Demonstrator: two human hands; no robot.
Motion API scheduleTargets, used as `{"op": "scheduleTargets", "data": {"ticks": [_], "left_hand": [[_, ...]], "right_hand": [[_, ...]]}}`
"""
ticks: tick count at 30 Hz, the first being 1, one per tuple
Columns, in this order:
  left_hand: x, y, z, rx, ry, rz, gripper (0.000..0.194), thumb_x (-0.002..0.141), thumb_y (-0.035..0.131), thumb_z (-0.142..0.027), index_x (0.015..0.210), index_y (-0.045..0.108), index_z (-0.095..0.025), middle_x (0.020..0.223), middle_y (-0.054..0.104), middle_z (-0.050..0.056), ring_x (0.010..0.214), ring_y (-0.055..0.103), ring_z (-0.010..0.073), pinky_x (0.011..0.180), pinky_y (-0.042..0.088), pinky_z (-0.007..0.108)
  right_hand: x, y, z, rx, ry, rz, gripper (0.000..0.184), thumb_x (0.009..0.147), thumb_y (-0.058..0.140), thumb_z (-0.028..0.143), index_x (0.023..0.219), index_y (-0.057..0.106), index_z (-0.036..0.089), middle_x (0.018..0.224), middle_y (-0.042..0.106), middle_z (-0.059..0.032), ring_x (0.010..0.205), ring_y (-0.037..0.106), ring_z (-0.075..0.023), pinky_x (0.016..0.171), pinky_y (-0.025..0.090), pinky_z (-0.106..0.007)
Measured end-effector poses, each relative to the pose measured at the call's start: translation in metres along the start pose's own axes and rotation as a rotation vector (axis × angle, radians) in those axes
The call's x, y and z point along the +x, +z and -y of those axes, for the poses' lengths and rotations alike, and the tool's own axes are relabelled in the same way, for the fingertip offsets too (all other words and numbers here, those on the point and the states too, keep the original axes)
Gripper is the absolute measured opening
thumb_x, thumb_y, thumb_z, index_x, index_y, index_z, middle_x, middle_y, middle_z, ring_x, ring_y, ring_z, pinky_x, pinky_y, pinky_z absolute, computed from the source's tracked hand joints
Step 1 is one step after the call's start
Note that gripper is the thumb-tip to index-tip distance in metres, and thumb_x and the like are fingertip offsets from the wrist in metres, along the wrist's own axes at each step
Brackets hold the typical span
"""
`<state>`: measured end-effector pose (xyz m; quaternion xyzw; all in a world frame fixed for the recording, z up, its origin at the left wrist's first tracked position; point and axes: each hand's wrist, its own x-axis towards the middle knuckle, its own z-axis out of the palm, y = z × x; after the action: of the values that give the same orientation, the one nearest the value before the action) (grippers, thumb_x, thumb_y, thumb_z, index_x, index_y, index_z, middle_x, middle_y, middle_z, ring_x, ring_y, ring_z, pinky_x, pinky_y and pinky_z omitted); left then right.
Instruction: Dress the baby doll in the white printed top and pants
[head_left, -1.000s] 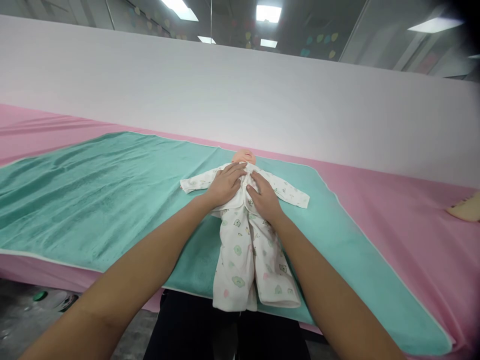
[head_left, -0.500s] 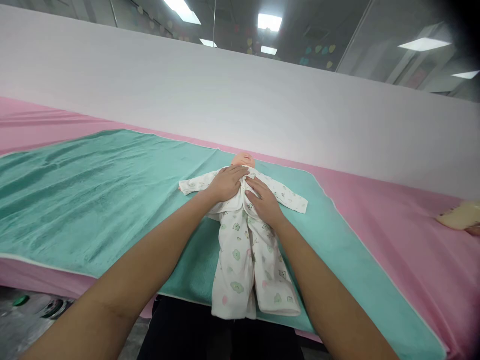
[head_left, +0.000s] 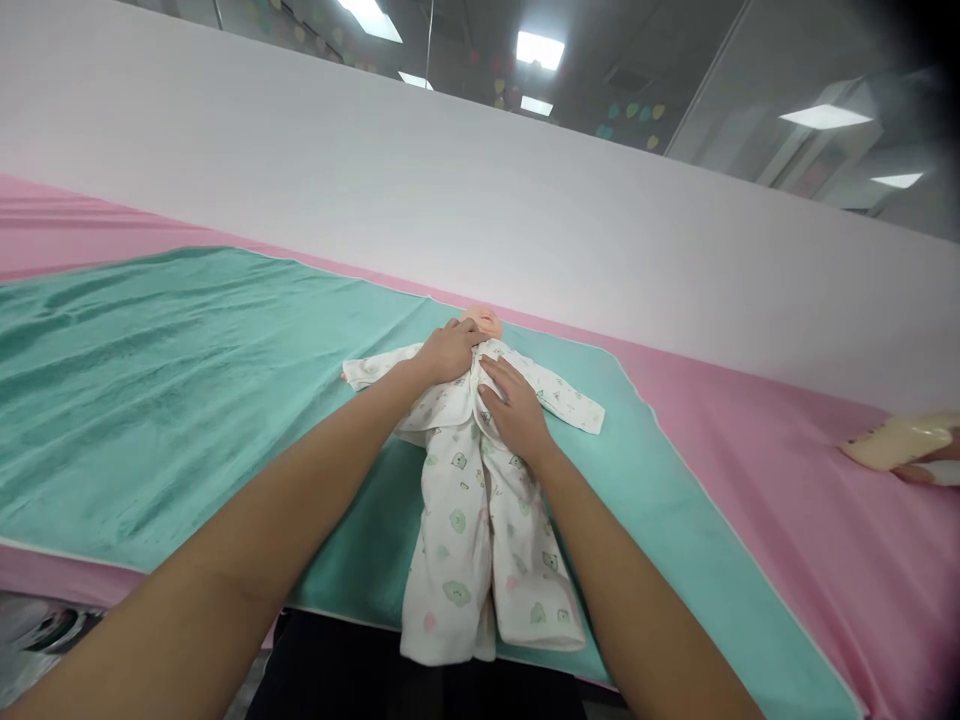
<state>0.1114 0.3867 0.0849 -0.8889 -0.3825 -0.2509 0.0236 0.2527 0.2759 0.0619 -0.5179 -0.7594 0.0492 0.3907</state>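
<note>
A baby doll lies on its back on a teal towel, its head toward the wall. It wears a white printed baby jacket with the sleeves spread out, and matching baby trousers whose legs reach over the towel's near edge. My left hand is at the jacket's collar, below the doll's chin, with bent fingers closed on the cloth; its thumb is hidden. Flat on the jacket's front rests my right hand, fingers extended and thumb apart.
Pink cloth covers the table around the towel. At the right edge another person's hand holds a pale, cream-coloured object. A white wall with glass above stands behind the table.
My left hand has shifted up to the collar, its fingers now bent instead of flat. My right hand stays on the chest. The pale object at right shows more, and the view has shifted slightly.
</note>
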Motion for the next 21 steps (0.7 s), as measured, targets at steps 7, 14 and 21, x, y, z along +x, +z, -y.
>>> {"op": "scheduleTargets", "data": {"ticks": [7, 14, 21], "left_hand": [[0.022, 0.000, 0.013, -0.329, -0.067, -0.039, 0.027, 0.073, 0.037, -0.007, 0.086, 0.058, -0.019, 0.081, 0.058, 0.004, 0.073, 0.051, 0.0164, 0.064, 0.038, 0.028], [0.032, 0.000, 0.027, -0.642, -0.001, 0.052, 0.028, 0.069, 0.034, -0.004, 0.077, 0.059, -0.016, 0.079, 0.058, 0.002, 0.071, 0.050, 0.0123, 0.066, 0.036, 0.025], [0.034, 0.003, 0.014, -0.302, -0.054, -0.007, 0.017, 0.066, 0.040, -0.003, 0.067, 0.050, -0.017, 0.071, 0.051, 0.003, 0.064, 0.045, 0.0152, 0.056, 0.029, 0.028]], "right_hand": [[-0.001, -0.002, 0.005, 0.007, 0.022, 0.014, 0.040, 0.091, 0.039, 0.033, 0.129, 0.048, 0.026, 0.137, 0.043, 0.0045, 0.134, 0.027, -0.0186, 0.110, 0.025, -0.040], [-0.001, -0.002, 0.008, 0.010, 0.040, 0.015, 0.040, 0.092, 0.039, 0.035, 0.130, 0.047, 0.028, 0.137, 0.043, 0.0051, 0.134, 0.026, -0.0189, 0.110, 0.024, -0.042], [-0.001, -0.001, 0.008, 0.009, 0.022, 0.009, 0.039, 0.092, 0.039, 0.036, 0.129, 0.047, 0.028, 0.137, 0.044, 0.0044, 0.134, 0.027, -0.0189, 0.110, 0.024, -0.041]]}}
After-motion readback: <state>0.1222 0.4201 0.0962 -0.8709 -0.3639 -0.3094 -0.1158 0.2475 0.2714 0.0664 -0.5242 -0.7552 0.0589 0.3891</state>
